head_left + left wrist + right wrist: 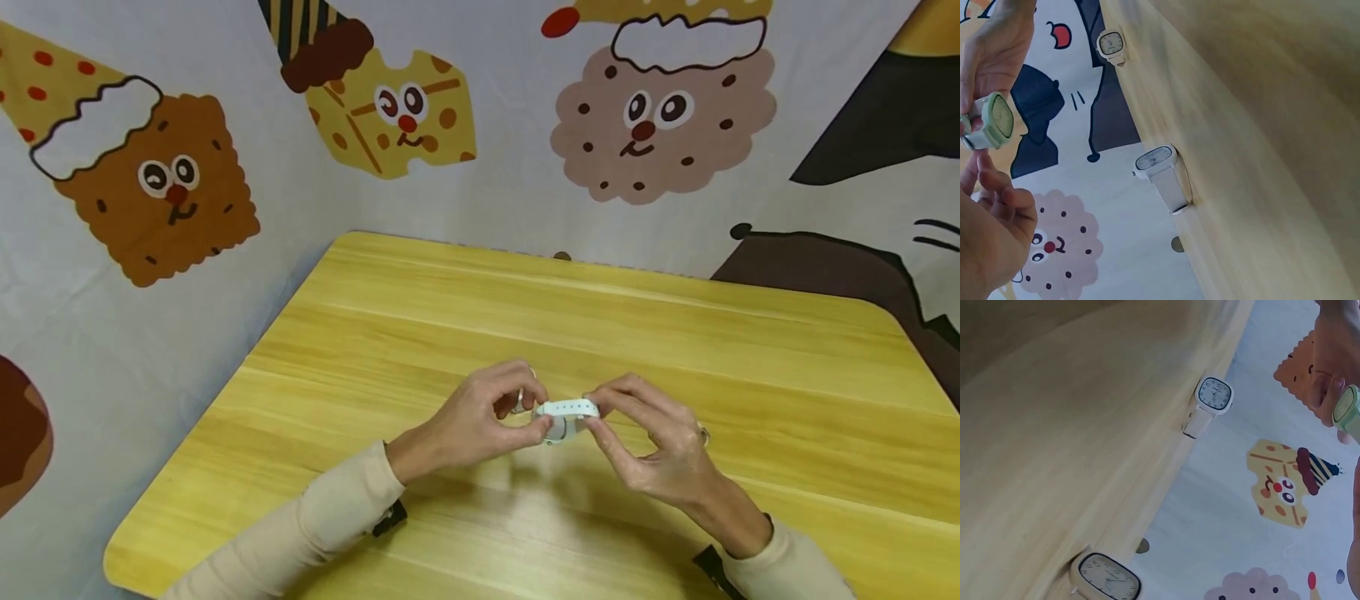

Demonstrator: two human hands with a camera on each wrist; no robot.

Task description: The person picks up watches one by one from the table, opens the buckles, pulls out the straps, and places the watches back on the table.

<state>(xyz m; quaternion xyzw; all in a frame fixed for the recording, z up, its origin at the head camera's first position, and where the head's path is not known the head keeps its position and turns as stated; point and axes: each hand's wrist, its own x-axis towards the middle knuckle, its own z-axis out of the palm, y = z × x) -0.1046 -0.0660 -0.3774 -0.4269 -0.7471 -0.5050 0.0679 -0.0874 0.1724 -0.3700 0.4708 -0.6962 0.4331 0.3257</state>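
A pale green wristwatch (570, 407) is held above the table between both hands, its strap with a row of holes turned upward in the head view. At one end, the left hand (487, 412) pinches it between thumb and forefinger. The right hand (663, 429) pinches the other end the same way. The left wrist view shows the greenish case (1000, 119) of this watch side-on; in the right wrist view it is cut off by the right edge.
A white watch (1155, 159) and a beige watch (1111, 44) stand on the wooden table (360, 333), both seen in the wrist views only. Behind the table hangs a cloth (517, 200) printed with cartoon biscuits and cheese. Dark bands show at both sleeves.
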